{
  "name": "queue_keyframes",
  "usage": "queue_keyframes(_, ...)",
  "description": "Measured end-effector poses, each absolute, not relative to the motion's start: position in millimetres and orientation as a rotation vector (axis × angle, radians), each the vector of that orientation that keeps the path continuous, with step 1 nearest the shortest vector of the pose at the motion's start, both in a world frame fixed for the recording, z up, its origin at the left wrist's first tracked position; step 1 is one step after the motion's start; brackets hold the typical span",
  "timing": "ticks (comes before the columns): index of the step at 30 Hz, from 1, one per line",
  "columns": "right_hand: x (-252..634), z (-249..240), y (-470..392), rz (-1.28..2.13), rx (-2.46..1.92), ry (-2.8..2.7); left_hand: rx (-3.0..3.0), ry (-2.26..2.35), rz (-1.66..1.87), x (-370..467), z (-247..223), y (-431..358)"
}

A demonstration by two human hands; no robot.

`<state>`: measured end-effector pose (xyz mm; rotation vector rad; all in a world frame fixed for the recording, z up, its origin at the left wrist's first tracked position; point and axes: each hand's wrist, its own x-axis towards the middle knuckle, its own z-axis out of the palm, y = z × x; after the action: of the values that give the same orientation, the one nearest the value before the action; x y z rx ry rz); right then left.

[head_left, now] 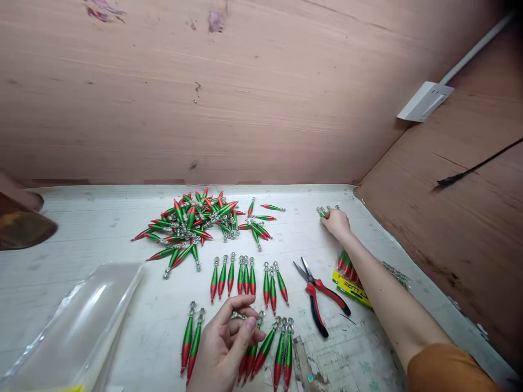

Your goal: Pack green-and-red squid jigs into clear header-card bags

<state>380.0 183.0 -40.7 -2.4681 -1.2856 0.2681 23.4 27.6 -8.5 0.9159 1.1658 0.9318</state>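
Note:
My right hand (336,224) reaches to the back right of the table, its fingers closed on several green fishing lures (322,213) with crown hooks; the hand hides most of them. Near the front, my left hand (231,340) hovers palm-in with fingers loosely curled and the thumb apart, nothing visibly held. It partly covers a front row of red-and-green lures (265,348). Behind it runs another row of lures (245,277), set in small groups. A large heap of loose lures (192,218) lies at the back left.
Red-handled pliers (316,296) lie with jaws spread, right of the rows. Packed lures with a yellow label card (351,288) sit partly under my right forearm. Clear plastic bags (77,321) lie at front left. Wooden panels (245,109) bound the table; a socket box (425,102) is mounted there.

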Motion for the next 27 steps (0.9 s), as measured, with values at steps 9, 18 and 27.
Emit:
queue_keyframes(9,290.2,-43.1,242.7,0.287,-2.138,-1.879,0.915,1.113,0.951,18.9,-20.6,30.9)
queue_keyframes(18,244.5,-4.0,256.1,0.506,-1.893,-1.777,0.958,1.091,0.961,17.6,-25.1,30.7)
queue_keyframes(27,186.0,-16.6,54.5,1.283,-1.152,-1.041,0.837,1.012,1.114,16.4,-30.5,28.4)
